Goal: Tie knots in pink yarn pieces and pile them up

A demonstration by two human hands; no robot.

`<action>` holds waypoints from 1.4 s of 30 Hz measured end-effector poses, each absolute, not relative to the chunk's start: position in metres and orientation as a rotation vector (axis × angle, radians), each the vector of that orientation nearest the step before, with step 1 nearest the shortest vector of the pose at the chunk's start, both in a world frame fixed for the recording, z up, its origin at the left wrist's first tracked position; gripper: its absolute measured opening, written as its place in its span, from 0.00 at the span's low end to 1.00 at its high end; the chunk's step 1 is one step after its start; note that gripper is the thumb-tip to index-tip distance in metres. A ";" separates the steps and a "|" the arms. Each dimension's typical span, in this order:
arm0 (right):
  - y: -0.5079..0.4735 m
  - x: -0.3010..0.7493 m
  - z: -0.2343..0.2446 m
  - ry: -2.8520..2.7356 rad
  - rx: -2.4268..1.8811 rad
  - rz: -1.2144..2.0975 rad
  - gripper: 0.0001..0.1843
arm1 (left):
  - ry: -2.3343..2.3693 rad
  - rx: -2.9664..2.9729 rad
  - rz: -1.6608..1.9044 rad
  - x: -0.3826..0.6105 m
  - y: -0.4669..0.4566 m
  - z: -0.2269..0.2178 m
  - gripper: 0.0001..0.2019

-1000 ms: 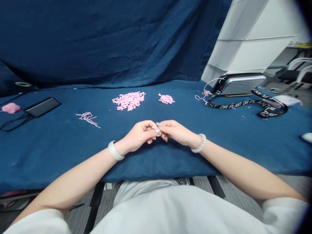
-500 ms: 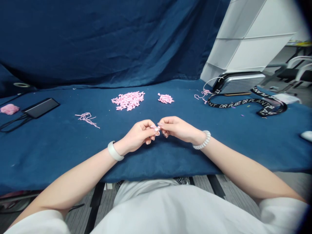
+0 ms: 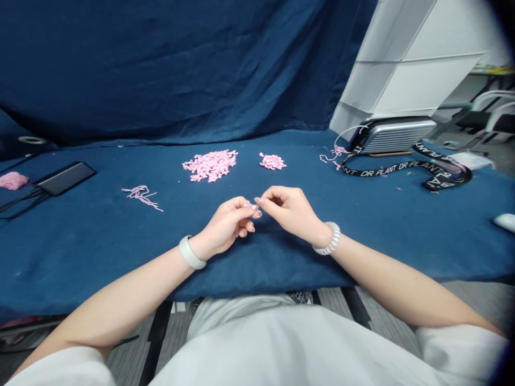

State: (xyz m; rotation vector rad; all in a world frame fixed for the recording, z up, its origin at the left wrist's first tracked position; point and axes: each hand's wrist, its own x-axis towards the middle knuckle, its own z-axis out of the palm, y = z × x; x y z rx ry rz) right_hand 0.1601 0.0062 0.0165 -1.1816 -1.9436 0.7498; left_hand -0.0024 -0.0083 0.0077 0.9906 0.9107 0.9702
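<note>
One pink yarn piece [image 3: 254,206]: small, largely hidden, pinched between left hand [image 3: 225,225] and right hand [image 3: 292,212], nearer than the large pink pile [image 3: 210,164].

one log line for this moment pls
left hand: pinching small pink piece | right hand: fingertips at same piece | table: big pink pile, small pink pile behind; phone far left; lanyard right

A deep navy cloth [image 3: 80,241] covered table and backdrop alike. On it lay a large pile [image 3: 210,163] and a small pile [image 3: 272,161] of candy-pink yarn bits, loose pink strands [image 3: 141,194], a pink ball [image 3: 12,180] and a pale pink scrap [image 3: 254,206]. The phone [image 3: 64,177] was glossy black, the lanyard [image 3: 402,167] black with white lettering, the case [image 3: 392,135] ribbed silver, the shelving [image 3: 410,69] white. The wristband [image 3: 191,253] was white, the coil bracelet [image 3: 328,241] pearly.
</note>
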 end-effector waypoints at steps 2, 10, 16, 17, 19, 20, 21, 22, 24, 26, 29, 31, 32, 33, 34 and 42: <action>0.004 0.159 0.016 -1.948 -1.145 0.644 0.18 | 0.916 0.937 0.974 -0.002 -0.010 0.010 0.12; 0.003 0.158 0.016 -1.999 -1.005 0.402 0.14 | 0.914 0.930 1.033 -0.002 -0.012 0.010 0.14; 0.001 0.157 0.015 -2.041 -0.950 0.292 0.16 | 0.902 0.939 1.044 -0.001 -0.013 0.011 0.13; 0.001 0.157 0.015 -2.056 -0.933 0.273 0.16 | 0.898 0.932 1.043 -0.001 -0.013 0.011 0.13; 0.000 0.158 0.015 -2.085 -0.897 0.242 0.16 | 0.891 0.928 1.043 -0.001 -0.013 0.011 0.13; 0.000 0.159 0.015 -2.099 -0.882 0.231 0.15 | 0.890 0.931 1.045 -0.001 -0.012 0.010 0.13; 0.000 0.159 0.016 -2.111 -0.869 0.223 0.15 | 0.890 0.937 1.049 -0.001 -0.012 0.010 0.13; 0.000 0.160 0.016 -2.121 -0.860 0.215 0.14 | 0.891 0.945 1.054 -0.002 -0.012 0.010 0.13; -0.001 0.161 0.015 -2.139 -0.848 0.201 0.13 | 0.893 0.962 1.068 -0.002 -0.012 0.010 0.14; -0.001 0.161 0.014 -2.154 -0.842 0.178 0.13 | 0.890 0.973 1.081 -0.002 -0.012 0.010 0.14; -0.001 0.161 0.012 -2.170 -0.831 0.142 0.14 | 0.893 0.972 1.083 -0.003 -0.012 0.011 0.14; -0.002 0.162 0.012 -2.160 -0.820 0.132 0.13 | 0.889 0.963 1.089 -0.003 -0.012 0.010 0.14; -0.002 0.162 0.013 -2.141 -0.815 0.129 0.13 | 0.883 0.957 1.097 -0.003 -0.011 0.010 0.14; -0.002 0.163 0.014 -2.113 -0.811 0.121 0.12 | 0.875 0.952 1.108 -0.003 -0.011 0.010 0.14; -0.002 0.163 0.015 -2.081 -0.804 0.108 0.12 | 0.867 0.946 1.120 -0.004 -0.011 0.010 0.14; 0.000 0.163 0.001 -2.156 -0.716 -0.172 0.11 | 0.819 0.864 1.154 -0.004 -0.010 0.009 0.15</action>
